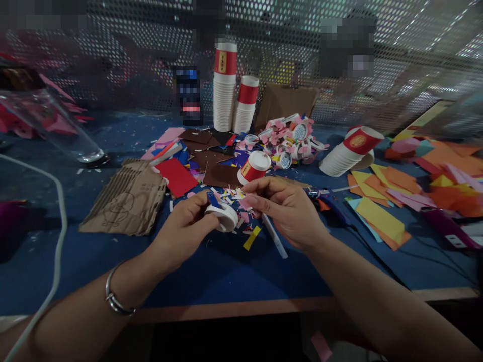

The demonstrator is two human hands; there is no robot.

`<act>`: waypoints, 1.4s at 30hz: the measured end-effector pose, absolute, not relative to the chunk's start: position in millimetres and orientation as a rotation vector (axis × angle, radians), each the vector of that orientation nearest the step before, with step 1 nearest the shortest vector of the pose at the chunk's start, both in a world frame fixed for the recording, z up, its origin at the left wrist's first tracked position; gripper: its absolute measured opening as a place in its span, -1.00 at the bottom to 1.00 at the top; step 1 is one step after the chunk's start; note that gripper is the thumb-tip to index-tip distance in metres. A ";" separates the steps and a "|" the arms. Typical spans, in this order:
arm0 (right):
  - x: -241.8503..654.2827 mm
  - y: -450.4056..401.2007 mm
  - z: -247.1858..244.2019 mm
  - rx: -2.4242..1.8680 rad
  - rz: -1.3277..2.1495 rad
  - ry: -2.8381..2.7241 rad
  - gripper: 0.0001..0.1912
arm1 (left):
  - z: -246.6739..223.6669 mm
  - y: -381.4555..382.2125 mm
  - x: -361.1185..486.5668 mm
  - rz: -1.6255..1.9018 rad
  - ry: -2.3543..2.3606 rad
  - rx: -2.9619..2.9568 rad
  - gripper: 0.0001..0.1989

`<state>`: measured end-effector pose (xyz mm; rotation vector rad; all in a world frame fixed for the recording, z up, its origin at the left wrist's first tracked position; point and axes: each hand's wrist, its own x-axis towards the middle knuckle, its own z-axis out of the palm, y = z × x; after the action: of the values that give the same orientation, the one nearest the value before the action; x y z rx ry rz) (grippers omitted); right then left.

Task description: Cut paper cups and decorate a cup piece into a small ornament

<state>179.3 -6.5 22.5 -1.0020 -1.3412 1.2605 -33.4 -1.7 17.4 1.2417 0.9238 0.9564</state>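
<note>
A small white ring-shaped piece (225, 219), like a cut cup base, with a dark blue strip (212, 199) on it, is held between the thumb and fingers of my left hand (188, 223). Just to its right, my right hand (285, 208) pinches a small pink paper piece (249, 201) between thumb and finger. Paper scraps and a yellow strip (251, 238) lie beneath and between the hands. Beside the right fingers, a translucent white stick (274, 236) rests on the blue table. Beyond the hands stands a short red and white cup (254, 167).
Stacked paper cups (224, 95) stand at the back, near a pile of pink and white pieces (290, 138). Cardboard (126, 201) lies left, near a clear glass (68, 125) and white cable (60, 221). Tilted cups (349, 151), a glue gun (337, 211) and coloured paper (381, 218) are right.
</note>
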 end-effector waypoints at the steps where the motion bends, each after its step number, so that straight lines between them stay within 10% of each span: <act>1: 179.0 -6.7 23.0 -1.001 1.274 -1.332 -0.76 | 17.5 -1.6 -33.8 0.949 0.926 1.259 -0.89; 42: 179.1 -7.5 28.1 -0.866 1.704 -1.350 -0.69 | 22.6 -1.6 -36.7 0.763 0.957 1.686 -0.93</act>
<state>179.1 -7.5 28.1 -0.8661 -1.3499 1.7040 -36.7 -1.6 22.6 1.6863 0.9575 0.7630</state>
